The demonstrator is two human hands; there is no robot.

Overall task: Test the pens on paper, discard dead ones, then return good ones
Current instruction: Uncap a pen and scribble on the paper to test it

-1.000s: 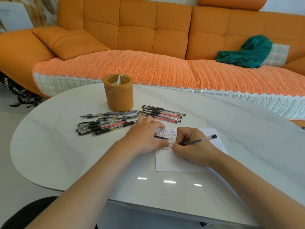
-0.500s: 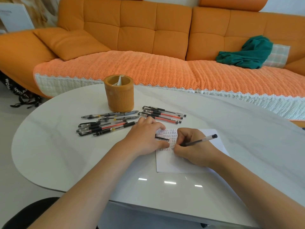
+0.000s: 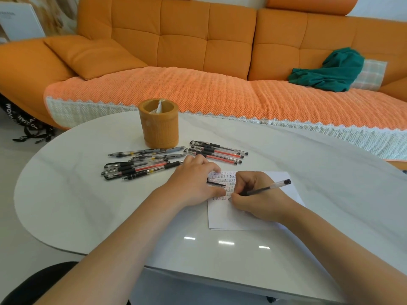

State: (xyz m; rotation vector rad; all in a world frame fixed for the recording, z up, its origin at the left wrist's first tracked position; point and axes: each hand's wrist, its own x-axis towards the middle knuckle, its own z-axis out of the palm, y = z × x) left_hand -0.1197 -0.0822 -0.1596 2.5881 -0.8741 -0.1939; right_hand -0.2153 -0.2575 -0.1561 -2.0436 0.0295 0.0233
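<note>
A white paper sheet (image 3: 231,219) lies on the table, its top part covered with rows of small red and black test marks. My right hand (image 3: 257,199) grips a clear pen with a black end (image 3: 271,187), tip down on the paper at the lowest row of marks. My left hand (image 3: 193,183) rests on the sheet's left edge and pinches a small black pen cap (image 3: 217,184). Several pens lie in a left pile (image 3: 136,168) and several more in a right pile (image 3: 220,151). Behind them stands an orange cylindrical pen holder (image 3: 158,124).
The white oval table (image 3: 88,205) has its curved edge at the left and front. An orange sofa (image 3: 198,51) runs behind it, with a green cloth (image 3: 328,71) on the right seat. A black bag (image 3: 26,126) lies on the floor at the left.
My right hand makes small writing strokes at the lowest row of marks; the pen barely shifts. My left hand stays in place on the paper.
</note>
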